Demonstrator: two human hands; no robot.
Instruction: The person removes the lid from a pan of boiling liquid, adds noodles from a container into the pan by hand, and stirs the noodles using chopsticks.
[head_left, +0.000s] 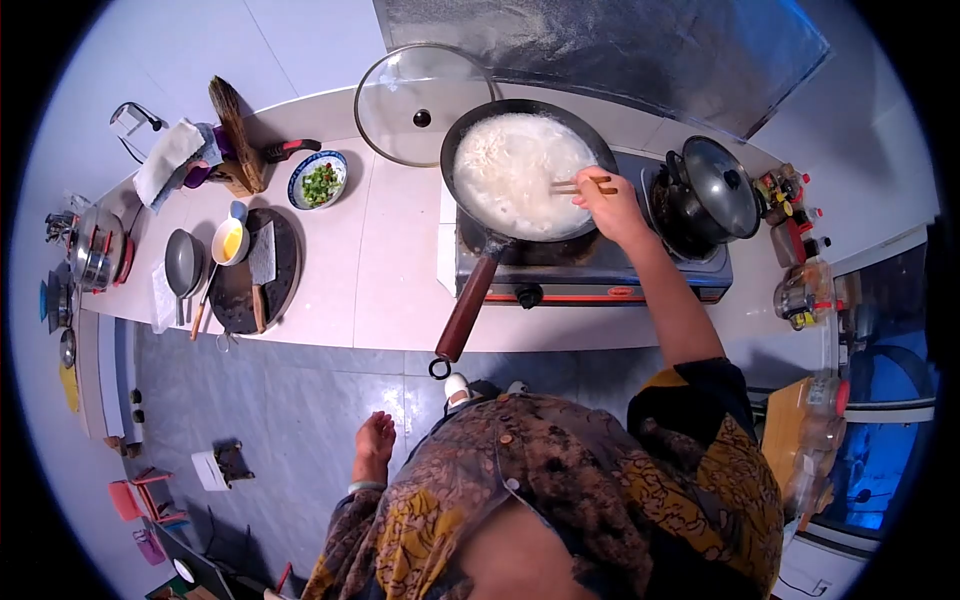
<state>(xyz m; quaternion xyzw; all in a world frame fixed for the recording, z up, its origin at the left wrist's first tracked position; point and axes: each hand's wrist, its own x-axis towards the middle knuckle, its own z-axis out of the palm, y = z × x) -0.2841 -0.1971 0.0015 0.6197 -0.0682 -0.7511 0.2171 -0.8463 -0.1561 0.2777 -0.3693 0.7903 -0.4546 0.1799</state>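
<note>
My right hand [608,205] grips a pair of wooden chopsticks [566,187], their tips in the right side of a wok [449,152]. Pale noodles [500,170] lie in white, foamy liquid that fills much of the wok. The wok rests on a gas stove [600,280], its brown wooden handle [470,310] pointing toward me. Down at my side, well away from the counter, hangs my left hand [374,440]; its fingers are loosely bent and hold nothing. A glass lid [400,100] leans against the wall behind the wok.
A lidded black pot [715,190] stands on the right burner, with several bottles and jars beyond it. To the left are a bowl of chopped green vegetables [320,182], a round board [235,300] bearing a cleaver [262,255], a cup of beaten egg [231,242] and a small pan [184,262].
</note>
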